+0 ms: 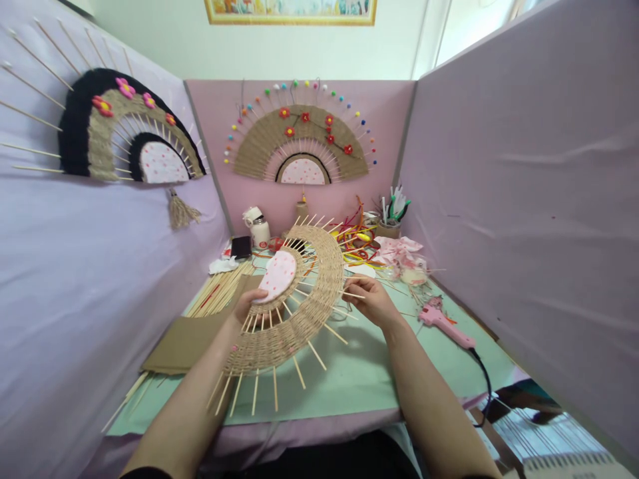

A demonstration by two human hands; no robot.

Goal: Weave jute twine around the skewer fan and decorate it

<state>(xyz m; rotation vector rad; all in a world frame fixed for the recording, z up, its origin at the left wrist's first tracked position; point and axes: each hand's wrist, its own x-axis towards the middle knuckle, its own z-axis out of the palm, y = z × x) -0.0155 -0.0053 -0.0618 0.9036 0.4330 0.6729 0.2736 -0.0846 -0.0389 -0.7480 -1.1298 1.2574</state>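
A half-round fan of woven tan cord [327,286] on thin wooden sticks is held tilted above the table. At its centre is a white half-disc with pinkish-red dots [279,273]. My left hand [251,307] grips the fan by this half-disc, thumb on the front, other fingers partly hidden behind. By the fan's right rim my right hand [369,299] is closed in a pinch among the stick ends. What lies between its fingertips is too small to make out. A loose loop of thin cord [342,314] shows just below that hand.
A pink glue gun [446,326] with a black cable lies at right. Brown sheets [174,342] and wooden sticks [212,293] lie at left. Behind are a white bottle [259,233], coloured craft stems [357,246] and a tool pot [388,229]. Finished fans [257,146] hang on the panels.
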